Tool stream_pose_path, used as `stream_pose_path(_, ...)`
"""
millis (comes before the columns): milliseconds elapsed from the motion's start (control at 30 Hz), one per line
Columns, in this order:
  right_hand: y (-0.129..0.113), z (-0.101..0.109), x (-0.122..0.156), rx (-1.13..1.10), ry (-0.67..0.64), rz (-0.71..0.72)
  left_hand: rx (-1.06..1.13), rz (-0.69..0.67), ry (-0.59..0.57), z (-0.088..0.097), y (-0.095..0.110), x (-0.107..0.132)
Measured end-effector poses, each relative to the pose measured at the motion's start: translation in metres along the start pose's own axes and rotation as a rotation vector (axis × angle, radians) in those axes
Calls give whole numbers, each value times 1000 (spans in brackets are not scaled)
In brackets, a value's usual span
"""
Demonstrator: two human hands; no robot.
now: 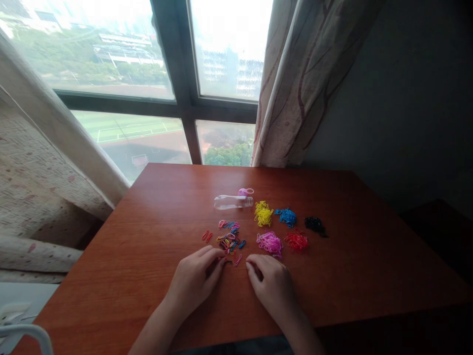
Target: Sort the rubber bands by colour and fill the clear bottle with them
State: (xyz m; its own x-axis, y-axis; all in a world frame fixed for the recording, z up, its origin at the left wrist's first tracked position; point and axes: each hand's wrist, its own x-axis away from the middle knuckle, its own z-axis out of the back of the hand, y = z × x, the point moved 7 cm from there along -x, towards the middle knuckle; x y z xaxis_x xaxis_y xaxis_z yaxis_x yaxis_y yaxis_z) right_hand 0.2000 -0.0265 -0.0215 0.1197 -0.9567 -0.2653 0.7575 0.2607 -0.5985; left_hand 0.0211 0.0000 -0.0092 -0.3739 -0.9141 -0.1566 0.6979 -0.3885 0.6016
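In the head view my left hand (197,271) rests low over the table with thumb and index finger pinched at the near side of a mixed pile of small coloured loops (229,240). A dark loop (228,262) lies right at its fingertips; whether they grip it is unclear. Across a small gap, my right hand (271,278) has its thumb and index tips close together, and anything between them is too small to make out. A pink loop (238,260) lies between the hands. Beyond the right hand are sorted heaps: pink (270,242), red (296,241), yellow (263,214), blue (286,217) and black (314,224).
A clear plastic bottle (231,202) lies on its side behind the piles, with a pink cap with a loop (245,191) just behind it. Two red loops (207,236) lie to the left. The brown table (148,212) reaches toward a window and curtains (291,88).
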Motion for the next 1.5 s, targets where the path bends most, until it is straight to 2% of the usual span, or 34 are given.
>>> stream_pose_path(300, 3, 0, -1, -24, -7, -18, -73, -81, -35, -4, 13, 0)
stream_pose_path(667, -1, 3, -2, -5, -7, 11, -153, -83, -39, -5, 12, 0)
stream_pose_path(867, -4, 4, -2, 3, -18, 8, -128, -73, -56, -5, 11, -2)
stream_pose_path(1067, -23, -9, -3, 4, -77, 46, -115, 1, 24, 1, 3, 0)
stream_pose_path(1200, -35, -20, -6, 65, -93, 48, -112, 2, 43, 3, 2, -1)
stream_pose_path(1500, -37, -23, -9, 87, -91, 50, -118, 3, 45, 3, 4, -1)
